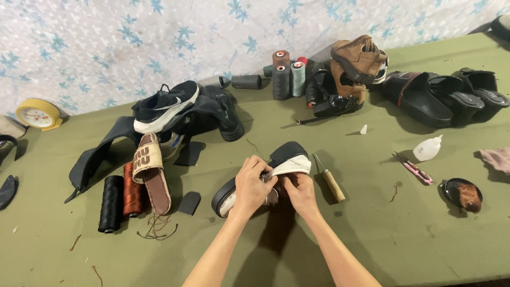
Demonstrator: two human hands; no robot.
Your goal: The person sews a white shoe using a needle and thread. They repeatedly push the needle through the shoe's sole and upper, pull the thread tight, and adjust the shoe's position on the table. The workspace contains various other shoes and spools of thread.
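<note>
So, head view: both hands are on a shoe with a black sole and white upper, lying on its side in the middle of the green table. The left hand wraps over the middle of the shoe, fingers curled together and pressed onto the upper. The right hand sits just beside it, fingers bunched and pinching the white fabric edge near the sole. Can't tell if there's anything small between the fingertips.

Everything else, relative to that shoe: a wooden-handled awl lies just to its right, almost touching. Further right are pink snips, a small white glue bottle and a round black tin. To its left there's a tan slide sandal, then rust-brown and black thread spools. Behind it, a black-and-white sneaker sits on dark boots, more thread cones stand farther back, and a brown shoe tops a pile. A yellow clock is way off left.
</note>
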